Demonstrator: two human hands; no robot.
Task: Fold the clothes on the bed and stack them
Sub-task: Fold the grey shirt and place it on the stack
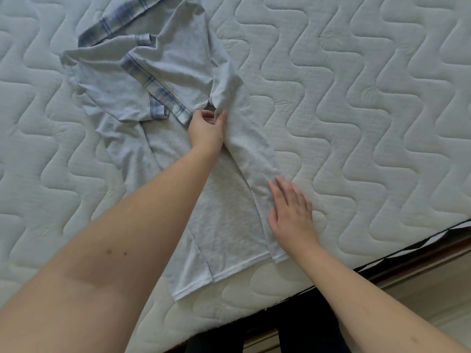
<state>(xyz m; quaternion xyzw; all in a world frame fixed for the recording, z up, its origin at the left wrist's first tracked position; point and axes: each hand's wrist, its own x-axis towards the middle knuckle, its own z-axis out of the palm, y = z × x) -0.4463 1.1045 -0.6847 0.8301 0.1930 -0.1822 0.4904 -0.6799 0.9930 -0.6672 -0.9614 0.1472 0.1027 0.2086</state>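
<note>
- Pale grey-blue shirt (229,215) spread lengthwise on the quilted mattress (369,103), white-stitched hem nearest the bed's near edge, collar end farthest away.
- Near the hem, dark trouser legs (300,327) below the mattress edge, with a strip of wooden bed frame (420,253) and pale floor (433,296) to the right.
- Right hand (290,212) flat on the shirt's right side, fingers straight and slightly spread, gripping nothing, fingertips on the folded-in edge.
- Left forearm (142,220) stretched across the shirt's lower left part, hiding the cloth beneath it.
- Left hand (206,126) farther up at mid-shirt, thumb and fingers curled and pinching a bunch of fabric where a sleeve (224,85) gathers upward into a raised fold.
- Beside that hand, plaid-trimmed placket (158,93) running diagonally, its end just left of the fingers.
- Beyond, upper body crumpled and doubled over, not lying flat.
- Farthest, plaid band (114,26) trailing to the top edge, partly under the grey cloth; whether of the same garment, cannot tell.
</note>
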